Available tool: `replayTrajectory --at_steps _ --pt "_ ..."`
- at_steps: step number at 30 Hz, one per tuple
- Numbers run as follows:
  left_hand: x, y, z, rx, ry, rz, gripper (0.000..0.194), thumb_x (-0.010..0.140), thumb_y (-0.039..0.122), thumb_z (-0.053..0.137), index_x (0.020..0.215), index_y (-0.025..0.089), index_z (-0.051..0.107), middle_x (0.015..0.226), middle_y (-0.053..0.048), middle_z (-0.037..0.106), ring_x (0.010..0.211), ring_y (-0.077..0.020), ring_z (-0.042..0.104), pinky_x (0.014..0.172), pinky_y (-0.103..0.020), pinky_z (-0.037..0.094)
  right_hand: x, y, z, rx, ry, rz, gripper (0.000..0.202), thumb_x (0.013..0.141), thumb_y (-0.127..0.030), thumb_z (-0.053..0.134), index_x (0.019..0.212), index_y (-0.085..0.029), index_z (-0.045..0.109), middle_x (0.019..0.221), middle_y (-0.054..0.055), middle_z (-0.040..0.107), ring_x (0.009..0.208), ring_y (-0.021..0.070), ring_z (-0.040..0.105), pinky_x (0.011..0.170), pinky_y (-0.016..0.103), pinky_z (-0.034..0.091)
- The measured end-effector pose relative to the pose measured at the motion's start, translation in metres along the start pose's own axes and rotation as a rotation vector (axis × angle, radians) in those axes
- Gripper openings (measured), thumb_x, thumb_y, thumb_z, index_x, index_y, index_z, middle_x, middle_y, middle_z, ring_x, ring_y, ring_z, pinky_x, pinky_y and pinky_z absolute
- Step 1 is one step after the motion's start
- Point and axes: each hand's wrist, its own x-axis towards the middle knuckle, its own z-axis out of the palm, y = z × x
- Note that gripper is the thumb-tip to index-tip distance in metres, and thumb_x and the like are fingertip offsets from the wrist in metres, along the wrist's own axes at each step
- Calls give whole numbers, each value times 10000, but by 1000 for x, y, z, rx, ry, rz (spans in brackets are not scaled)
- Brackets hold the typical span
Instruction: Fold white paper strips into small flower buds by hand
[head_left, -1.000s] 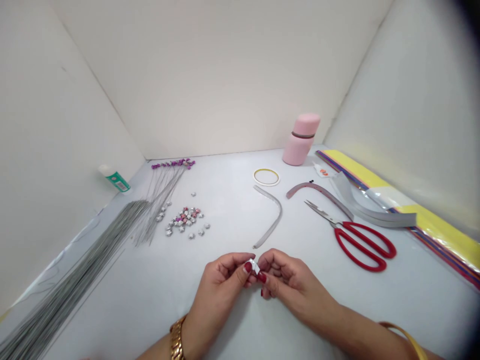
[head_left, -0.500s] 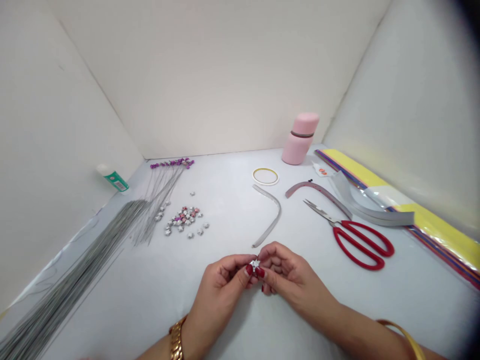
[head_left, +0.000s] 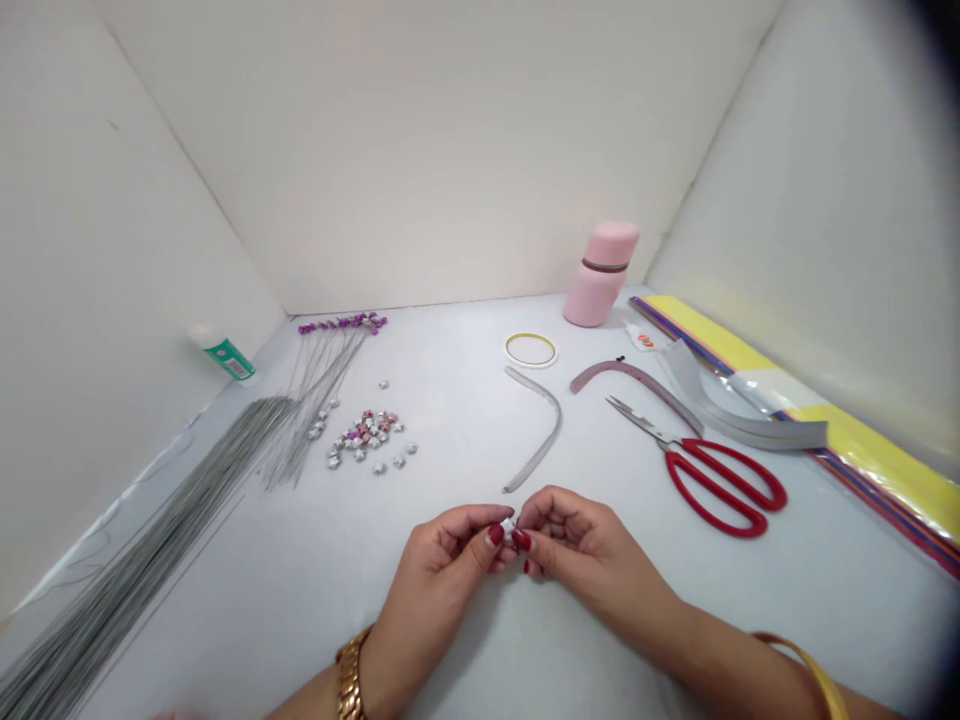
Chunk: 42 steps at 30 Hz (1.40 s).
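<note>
A tiny silver star is pinched between both hands, left hand and right hand. Red scissors are seen to the right on the surface.

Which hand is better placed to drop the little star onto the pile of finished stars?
Left, probably. Both hands pinch the small silver star, but the left hand sits on the same side as the star pile; the right hand would have to cross over.
</note>
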Motion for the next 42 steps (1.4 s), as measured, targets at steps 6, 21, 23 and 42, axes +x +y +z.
replayTrajectory --at_steps 6,21,23,42 --pt "-1 -2 0 -1 0 2 190 751 242 602 892 125 653 691 -28 667 666 -111 576 662 -206 457 1 1 -1 95 4 59 152 729 -240 645 719 -161 515 609 -14 610 550 89 514 525 213 396" --pt "-1 -1 -2 108 -19 78 177 774 231 567 892 143 664 688 -27 656 689 -133 585 683 -226 467 2 -2 0 162 -13 93 244 716 -328 656 767 -167 480 611 -19 590 510 81 502 492 214 375" --pt "-2 -2 -2 136 -21 92 179 780 233 559 896 146 663 704 -34 658 696 -140 588 681 -232 470 2 -2 0 166 -10 94 245 715 -329 657 768 -170 478 611 -23 585 510 79 502 492 212 377" --pt "-1 3 -1 174 -29 81 184 770 254 562 867 142 671 656 -21 639 640 -126 562 634 -217 455 3 -3 0 128 -40 130 282 679 -348 680 794 -176 489 634 -23 592 511 90 531 495 223 404"
